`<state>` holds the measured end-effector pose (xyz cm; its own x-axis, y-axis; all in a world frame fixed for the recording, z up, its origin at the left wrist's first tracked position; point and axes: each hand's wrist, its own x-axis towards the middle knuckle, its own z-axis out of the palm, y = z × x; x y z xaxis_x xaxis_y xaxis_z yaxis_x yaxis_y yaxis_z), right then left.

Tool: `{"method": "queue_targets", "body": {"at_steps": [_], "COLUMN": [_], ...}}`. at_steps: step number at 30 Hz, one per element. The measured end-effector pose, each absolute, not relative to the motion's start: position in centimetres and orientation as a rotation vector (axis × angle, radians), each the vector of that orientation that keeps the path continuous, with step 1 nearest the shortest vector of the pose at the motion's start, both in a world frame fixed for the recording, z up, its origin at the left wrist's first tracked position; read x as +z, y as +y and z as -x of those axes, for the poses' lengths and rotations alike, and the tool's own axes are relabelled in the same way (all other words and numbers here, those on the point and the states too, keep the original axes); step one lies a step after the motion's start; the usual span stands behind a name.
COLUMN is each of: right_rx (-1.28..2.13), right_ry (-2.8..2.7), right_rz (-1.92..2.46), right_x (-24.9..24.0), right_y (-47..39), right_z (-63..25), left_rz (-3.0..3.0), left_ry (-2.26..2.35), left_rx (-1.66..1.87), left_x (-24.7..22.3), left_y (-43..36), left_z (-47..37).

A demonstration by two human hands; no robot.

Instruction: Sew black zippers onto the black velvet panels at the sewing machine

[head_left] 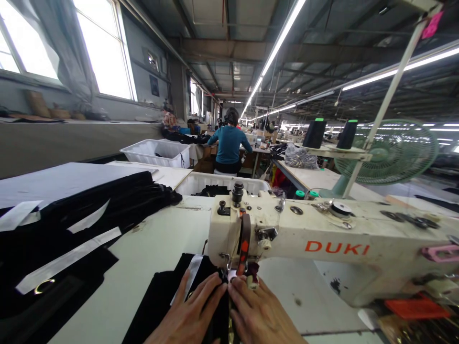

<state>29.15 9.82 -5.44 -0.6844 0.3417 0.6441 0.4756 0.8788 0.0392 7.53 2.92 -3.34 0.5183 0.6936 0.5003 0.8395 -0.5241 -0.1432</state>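
My left hand and my right hand lie flat, side by side, on a piece of black fabric at the needle of a white DUKI sewing machine. Fingertips of both hands press the cloth just in front of the presser foot. A white strip lies on the fabric beside my left fingers. The needle itself is hidden behind the machine head.
A stack of black garments with white strips covers the table's left. White plastic bins stand behind it. Two black thread cones and a green fan stand at right. A person in a blue top sits ahead, back turned.
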Motion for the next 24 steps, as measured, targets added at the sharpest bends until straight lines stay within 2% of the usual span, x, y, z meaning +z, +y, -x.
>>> {"method": "queue_targets", "body": {"at_steps": [13,24], "right_rx": [-0.262,-0.304], "right_ry": [-2.332,-2.425], "right_rz": [0.611,0.594], "right_x": [-5.3,-4.7], "right_y": [9.5,9.3], "right_z": [-28.9,-29.3], "left_rz": [2.364,2.445], "left_ry": [-1.274,-1.391], "left_rx": [-0.543,-0.380], "left_x": [-3.7,-1.2], "left_y": [2.8,2.1], "left_z": [-7.8,-8.3]}}
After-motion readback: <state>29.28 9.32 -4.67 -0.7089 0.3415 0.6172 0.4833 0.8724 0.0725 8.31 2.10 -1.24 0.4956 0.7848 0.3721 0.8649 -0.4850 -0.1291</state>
